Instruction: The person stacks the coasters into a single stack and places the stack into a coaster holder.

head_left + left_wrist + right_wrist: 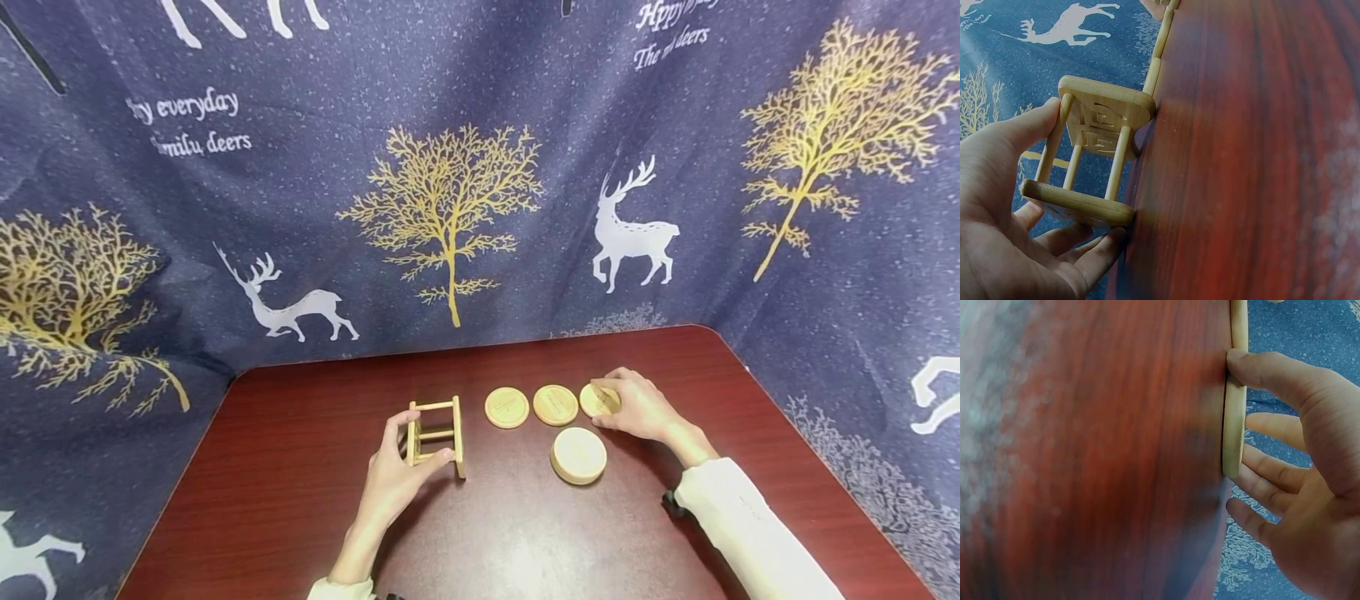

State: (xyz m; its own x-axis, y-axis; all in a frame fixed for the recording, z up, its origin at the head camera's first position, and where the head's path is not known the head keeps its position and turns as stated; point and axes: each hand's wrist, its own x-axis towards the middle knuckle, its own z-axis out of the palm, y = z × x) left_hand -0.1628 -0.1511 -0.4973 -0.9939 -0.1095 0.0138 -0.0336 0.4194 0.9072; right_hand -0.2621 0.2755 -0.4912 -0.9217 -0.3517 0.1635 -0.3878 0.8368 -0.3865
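My left hand [393, 473] grips a small wooden coaster holder [459, 442] standing on the left part of the table. In the left wrist view, the holder [1107, 102] shows two end boards joined by thin rods, with a carved pattern; the thumb lies along a rod and fingers touch the near board. At the right end of a row, my right hand [637, 407] pinches the edge of a round wooden coaster [596, 400] lying flat. The right wrist view shows that coaster [1234, 434] edge-on, thumb on its rim. Two more coasters, the middle one [556, 405] and the left one [507, 407], complete the row.
A short stack of round coasters [579, 454] stands just in front of the row. The reddish-brown table [300, 500] reaches back to a dark blue cloth [480, 83] printed with deer and trees, hanging behind and at both sides.
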